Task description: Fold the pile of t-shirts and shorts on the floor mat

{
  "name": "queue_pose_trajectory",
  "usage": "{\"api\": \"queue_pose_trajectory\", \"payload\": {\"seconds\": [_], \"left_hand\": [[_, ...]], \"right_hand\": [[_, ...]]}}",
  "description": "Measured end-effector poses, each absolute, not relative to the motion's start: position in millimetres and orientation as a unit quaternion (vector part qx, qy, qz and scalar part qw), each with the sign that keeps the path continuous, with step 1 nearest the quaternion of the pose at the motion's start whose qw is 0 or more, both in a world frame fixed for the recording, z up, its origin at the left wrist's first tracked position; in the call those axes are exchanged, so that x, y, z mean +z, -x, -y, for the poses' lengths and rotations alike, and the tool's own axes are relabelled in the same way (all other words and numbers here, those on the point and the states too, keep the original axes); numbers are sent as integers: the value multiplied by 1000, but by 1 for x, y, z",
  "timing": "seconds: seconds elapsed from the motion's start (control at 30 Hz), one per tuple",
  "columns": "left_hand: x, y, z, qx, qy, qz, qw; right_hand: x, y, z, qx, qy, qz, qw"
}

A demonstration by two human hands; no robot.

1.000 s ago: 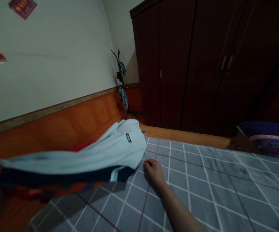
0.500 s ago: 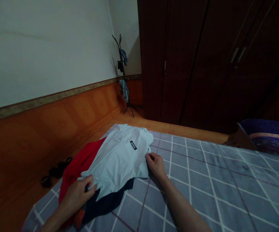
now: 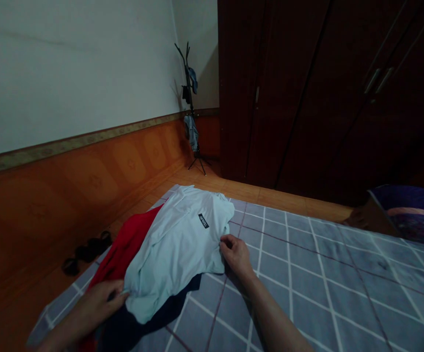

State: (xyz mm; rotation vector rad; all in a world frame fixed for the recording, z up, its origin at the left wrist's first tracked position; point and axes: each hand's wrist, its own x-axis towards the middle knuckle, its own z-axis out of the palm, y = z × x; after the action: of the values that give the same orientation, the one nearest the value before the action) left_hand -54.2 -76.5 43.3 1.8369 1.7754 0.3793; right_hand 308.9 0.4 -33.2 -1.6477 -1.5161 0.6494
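A pale blue-white shirt (image 3: 175,244) with a small black label lies spread at the bed's corner. Beneath it, a red garment (image 3: 134,239) shows on the left and a dark navy one (image 3: 167,313) along the near edge. My left hand (image 3: 105,300) pinches the shirt's near left edge between thumb and fingers. At the shirt's right side, my right hand (image 3: 235,252) has its fingers closed on the edge of the fabric.
The bed has a grey checked sheet (image 3: 307,274). Dark shoes (image 3: 87,249) sit on the floor at left. A coat rack (image 3: 193,112) stands in the corner beside a dark wardrobe (image 3: 288,98). A box with purple fabric (image 3: 417,210) is at right.
My left hand has moved left and slightly nearer with the shirt's edge, and the near end of the shirt is spread wider. My right hand stays at the right edge. The view has shifted slightly.
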Motion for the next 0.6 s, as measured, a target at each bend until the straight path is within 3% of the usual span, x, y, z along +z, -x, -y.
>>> {"api": "queue_pose_trajectory", "payload": {"seconds": [0.1,0.23,0.6], "left_hand": [[33,58,79,108,-723,-670,131],[36,40,61,187,-743,-642,26],[-15,1,7,380,-618,-671,155]], "right_hand": [[-36,-309,-1,256,648,598,397],[-35,-309,0,260,646,596,400],[-29,-303,3,283,633,560,453]]}}
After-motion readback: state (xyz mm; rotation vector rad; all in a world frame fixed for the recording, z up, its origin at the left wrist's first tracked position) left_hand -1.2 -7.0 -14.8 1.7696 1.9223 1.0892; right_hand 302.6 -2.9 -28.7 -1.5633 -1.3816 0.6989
